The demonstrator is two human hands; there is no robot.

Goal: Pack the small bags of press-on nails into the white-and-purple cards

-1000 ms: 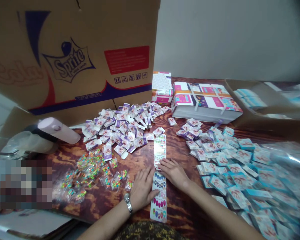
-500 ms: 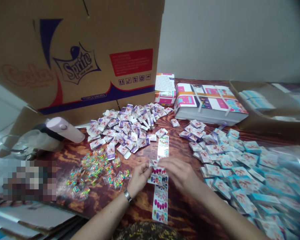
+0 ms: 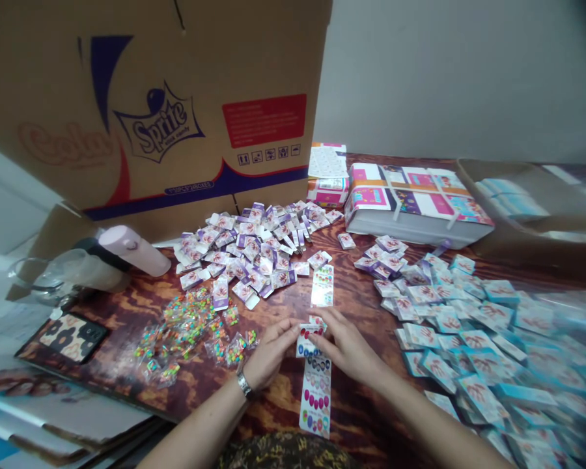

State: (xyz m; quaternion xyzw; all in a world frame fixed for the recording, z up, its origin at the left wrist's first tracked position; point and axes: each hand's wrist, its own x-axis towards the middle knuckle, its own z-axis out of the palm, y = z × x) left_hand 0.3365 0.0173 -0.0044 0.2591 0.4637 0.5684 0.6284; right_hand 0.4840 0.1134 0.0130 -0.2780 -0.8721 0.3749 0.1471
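Observation:
A small card printed with coloured nail shapes (image 3: pixel 306 345) is held between both hands above the table. My left hand (image 3: pixel 273 348), with a watch at the wrist, pinches its left edge. My right hand (image 3: pixel 344 342) has its fingers closed on the card's right side. Beneath lies a long printed strip (image 3: pixel 315 397), running toward my body. Another printed card (image 3: pixel 322 286) lies beyond the hands. To the left are small bags of coloured candy (image 3: pixel 190 322). Small purple-and-white boxes (image 3: pixel 249 251) are heaped behind them.
Blue-and-white boxes (image 3: pixel 478 352) spread across the right side. A large carton (image 3: pixel 176 65) stands at the back left. A pink bottle (image 3: pixel 134 251) and a phone (image 3: pixel 71 337) are at left. Bundled printed boxes (image 3: pixel 415 202) and an open carton (image 3: pixel 517 241) sit behind.
My right hand has come down onto the card, where it was hovering blurred beside it. The card has lowered slightly. The whole view has shifted a little, and the phone now shows unblurred.

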